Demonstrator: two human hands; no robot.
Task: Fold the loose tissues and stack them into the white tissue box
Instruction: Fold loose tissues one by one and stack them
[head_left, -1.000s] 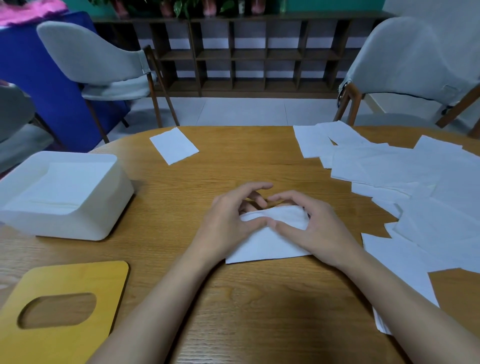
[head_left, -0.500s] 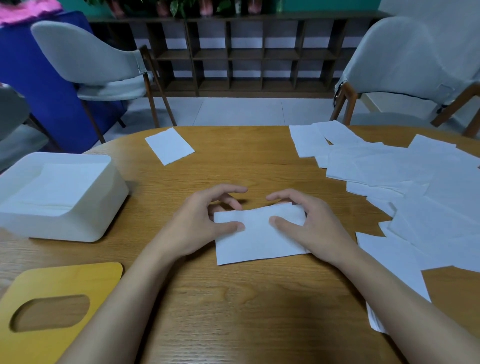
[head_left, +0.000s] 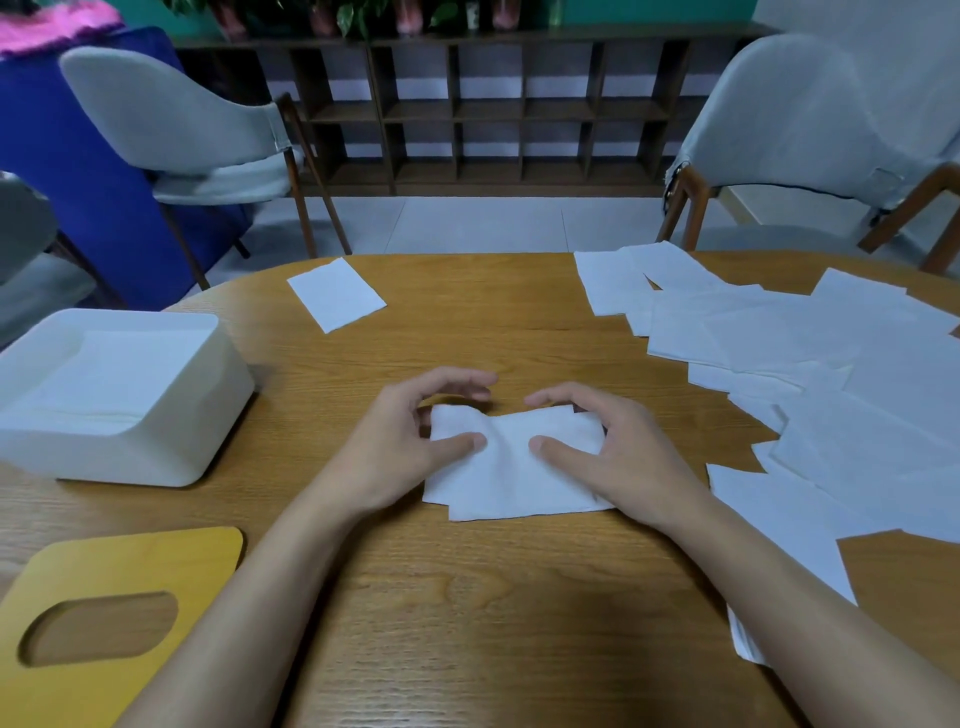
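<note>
Wooden bench (head_left: 519, 322), chairs (head_left: 171, 130) behind. Centre: tissue (head_left: 511, 467); left hand (head_left: 405, 441), right hand (head_left: 618, 457) each in narrow grip on it, thumbs pressing, fingers (head_left: 457, 376) arched over far edge. White tissue box (head_left: 156, 447) at 9 o'clock, loose tissues (head_left: 831, 374) at 3. Best: square the edges, then crease flat.

Grey chairs (head_left: 171, 124), dark shelving (head_left: 519, 109) (pale tiled floor (head_left: 467, 223)).
</note>
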